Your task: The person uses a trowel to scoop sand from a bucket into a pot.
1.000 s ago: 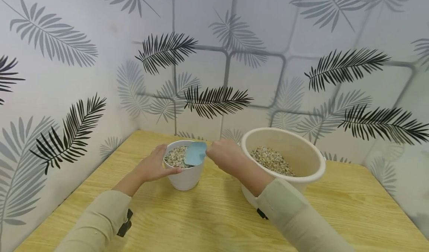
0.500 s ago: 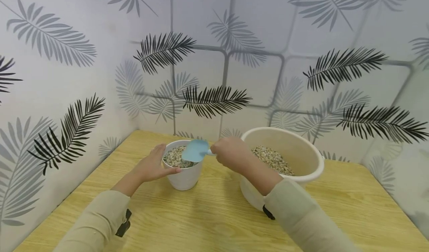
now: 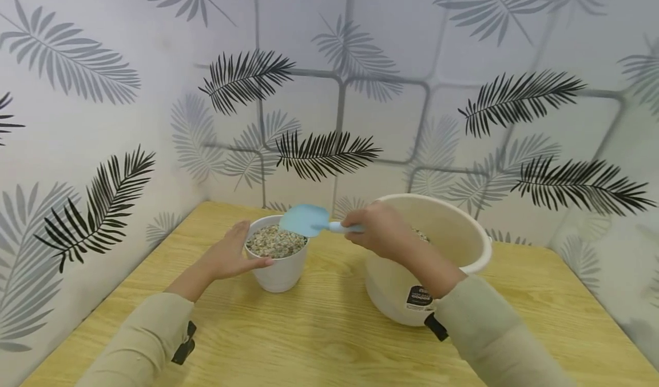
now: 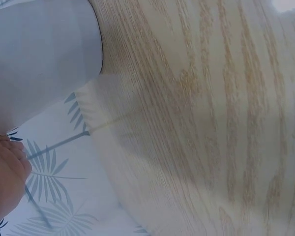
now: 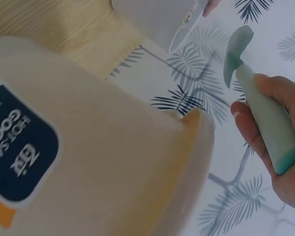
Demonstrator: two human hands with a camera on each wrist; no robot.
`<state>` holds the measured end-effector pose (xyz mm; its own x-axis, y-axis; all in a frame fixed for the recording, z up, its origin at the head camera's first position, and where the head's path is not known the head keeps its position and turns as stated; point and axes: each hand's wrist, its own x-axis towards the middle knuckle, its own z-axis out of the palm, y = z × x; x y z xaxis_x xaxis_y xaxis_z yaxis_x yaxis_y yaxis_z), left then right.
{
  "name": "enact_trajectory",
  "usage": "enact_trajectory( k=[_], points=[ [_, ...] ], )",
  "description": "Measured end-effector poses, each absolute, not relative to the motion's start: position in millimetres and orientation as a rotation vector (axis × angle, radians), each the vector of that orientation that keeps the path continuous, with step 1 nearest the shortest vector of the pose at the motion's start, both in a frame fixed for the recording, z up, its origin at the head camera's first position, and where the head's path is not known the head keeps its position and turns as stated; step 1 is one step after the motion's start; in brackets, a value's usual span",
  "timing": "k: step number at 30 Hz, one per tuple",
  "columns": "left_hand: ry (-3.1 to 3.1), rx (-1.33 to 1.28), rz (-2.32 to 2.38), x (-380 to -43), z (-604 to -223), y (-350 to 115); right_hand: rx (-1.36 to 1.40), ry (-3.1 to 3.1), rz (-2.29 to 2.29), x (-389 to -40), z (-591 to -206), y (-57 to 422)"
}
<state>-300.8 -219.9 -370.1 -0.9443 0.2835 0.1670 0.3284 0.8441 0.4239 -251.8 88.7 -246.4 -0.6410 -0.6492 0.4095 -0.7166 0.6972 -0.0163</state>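
A small white flower pot (image 3: 280, 272) filled with gravel (image 3: 275, 242) stands upright at the left of the table. My left hand (image 3: 229, 255) holds its left side near the rim, thumb in front and fingers behind. In the right hand (image 3: 383, 231) I grip the handle of a light blue hand shovel (image 3: 307, 220); its blade hangs over the pot's right rim. The right wrist view shows the shovel (image 5: 270, 115) tilted, thumb along the handle. Beneath my right forearm is a large cream bucket (image 3: 393, 295), partly hidden, with gravel inside.
The wooden table (image 3: 309, 341) ends against a leaf-patterned wall (image 3: 309, 107) at the back and left. The bucket's raised rim (image 3: 484, 255) stands taller than the pot. A dark label (image 3: 419, 296) marks the bucket's front.
My right hand has drawn the shovel up and to the right, from tilted inside the pot to nearly level above its rim. More gravel shows in the pot. The left hand stays on it.
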Motion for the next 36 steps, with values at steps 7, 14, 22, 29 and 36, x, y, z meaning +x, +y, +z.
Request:
enact_trajectory(
  k=[7,14,22,29,36],
  points=[
    [-2.899,-0.516,-0.672,-299,-364,-218,1.039,-2.441,0.213,-251,-245,115],
    [-2.908,-0.522,-0.654,-298,-355,-212,1.013,-2.437,0.362,-247,-244,137],
    [-2.897,-0.552,-0.628,-303,-348,-197,0.888,-2.482,0.458,-239,-243,161],
    [-2.893,-0.602,-0.638,-306,-341,-176,0.778,-2.499,0.477,-231,-243,186],
    [-2.868,-0.717,-0.587,-307,-332,-151,0.751,-2.432,0.440,-230,-248,210]
  ],
)
